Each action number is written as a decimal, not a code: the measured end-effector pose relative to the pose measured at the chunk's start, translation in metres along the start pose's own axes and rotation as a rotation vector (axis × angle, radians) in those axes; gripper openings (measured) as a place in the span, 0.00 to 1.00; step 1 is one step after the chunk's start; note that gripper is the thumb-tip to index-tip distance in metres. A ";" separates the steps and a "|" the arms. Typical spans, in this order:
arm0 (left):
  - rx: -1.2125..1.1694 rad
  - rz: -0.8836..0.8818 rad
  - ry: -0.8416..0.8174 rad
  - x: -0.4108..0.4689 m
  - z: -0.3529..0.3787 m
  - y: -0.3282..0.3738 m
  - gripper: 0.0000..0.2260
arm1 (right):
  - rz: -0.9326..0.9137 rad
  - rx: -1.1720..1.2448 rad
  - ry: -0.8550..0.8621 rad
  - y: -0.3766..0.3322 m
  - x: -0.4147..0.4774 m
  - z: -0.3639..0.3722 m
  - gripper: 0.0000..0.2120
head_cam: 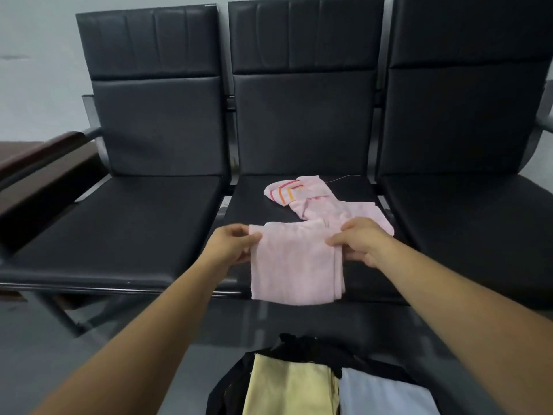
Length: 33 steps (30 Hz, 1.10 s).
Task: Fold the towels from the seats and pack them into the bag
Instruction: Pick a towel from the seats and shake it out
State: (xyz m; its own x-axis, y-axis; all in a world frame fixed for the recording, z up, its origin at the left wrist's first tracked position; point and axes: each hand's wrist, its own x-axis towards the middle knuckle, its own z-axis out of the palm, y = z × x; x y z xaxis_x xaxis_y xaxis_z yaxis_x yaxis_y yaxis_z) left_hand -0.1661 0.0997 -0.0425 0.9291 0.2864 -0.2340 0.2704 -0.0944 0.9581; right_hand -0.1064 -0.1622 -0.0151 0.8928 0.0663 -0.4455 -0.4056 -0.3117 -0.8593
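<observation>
Item: folded pink towel — soft terry, rectangular, layered edges at right. The left hand and right hand pinch its upper sides above the front edge of the padded black seat. Behind it lies a crumpled striped pink towel. Below, a black bag holds a yellow towel and a pale towel.

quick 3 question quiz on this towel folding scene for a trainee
1. True or false: the left hand and right hand both hold the pink towel.
2. The towel's striped end lies on which seat? A left, B middle, C right
3. How many towels show in the bag?
Key: 1 true. 2 B, the middle seat. 3 two: a yellow towel and a white towel.
</observation>
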 end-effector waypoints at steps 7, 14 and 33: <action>-0.063 0.059 0.207 0.060 0.034 0.004 0.09 | -0.199 0.032 0.272 -0.015 0.062 0.025 0.16; 0.239 -0.200 0.125 0.086 0.050 -0.011 0.23 | 0.030 -0.269 0.283 0.004 0.081 0.039 0.10; -0.054 -0.026 -0.115 0.001 0.053 -0.026 0.21 | 0.028 0.359 0.011 0.048 0.003 0.027 0.13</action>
State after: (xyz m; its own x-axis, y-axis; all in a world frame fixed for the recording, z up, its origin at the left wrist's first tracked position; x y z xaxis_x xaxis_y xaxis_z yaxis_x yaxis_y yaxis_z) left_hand -0.1588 0.0520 -0.0767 0.9457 0.1766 -0.2729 0.2833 -0.0364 0.9583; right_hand -0.1279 -0.1513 -0.0643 0.8814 0.0520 -0.4695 -0.4716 0.0399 -0.8809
